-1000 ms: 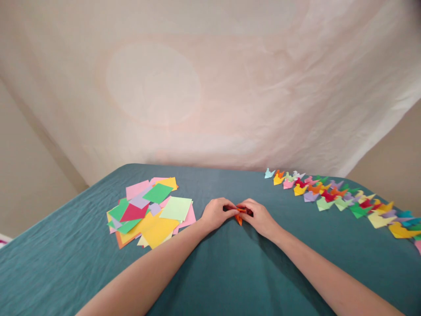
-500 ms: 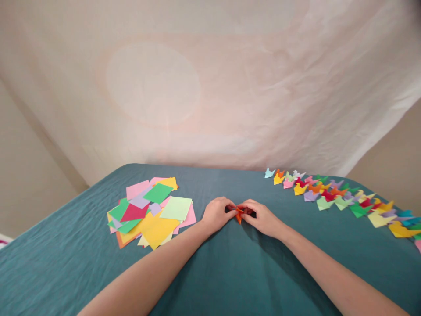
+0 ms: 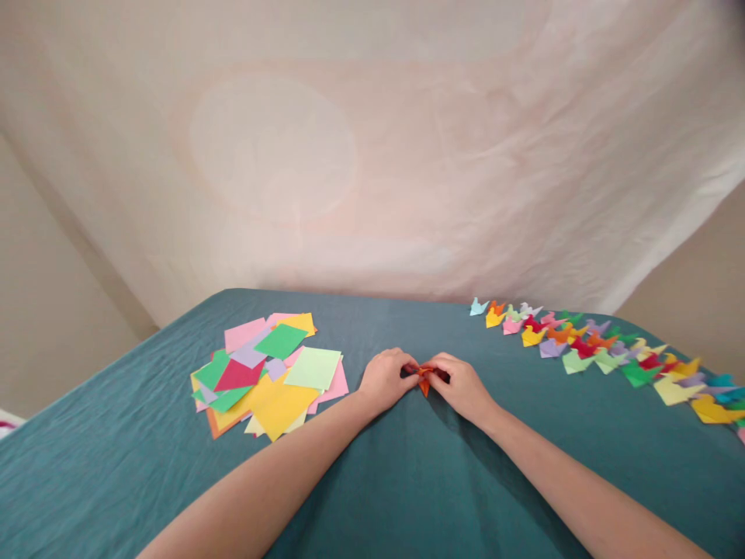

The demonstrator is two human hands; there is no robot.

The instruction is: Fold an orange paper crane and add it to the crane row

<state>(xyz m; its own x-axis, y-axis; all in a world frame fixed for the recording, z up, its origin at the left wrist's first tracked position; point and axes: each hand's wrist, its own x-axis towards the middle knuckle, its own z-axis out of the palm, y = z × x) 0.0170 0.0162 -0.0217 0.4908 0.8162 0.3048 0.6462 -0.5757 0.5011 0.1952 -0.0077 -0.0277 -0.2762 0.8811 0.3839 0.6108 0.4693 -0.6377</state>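
Note:
A small orange folded origami paper [image 3: 424,386] is pinched between my two hands, just above or on the table's middle. Its lower end tapers to a point that hangs below the fingers; much of its upper part is hidden. My left hand [image 3: 385,380] grips it from the left with thumb and fingertips together. From the other side, my right hand [image 3: 461,387] pinches it the same way. The fingertips of both hands nearly meet over the paper.
Loose square sheets of coloured paper [image 3: 285,404] lie in an overlapping pile on the left. Rows of folded paper birds [image 3: 576,359] run along the right side. A teal cloth [image 3: 384,497] covers the table, and a pale sheet [image 3: 372,171] hangs behind it.
Both hands stay almost in place on the orange paper, with slight shifts of the fingers. The view has moved very slightly.

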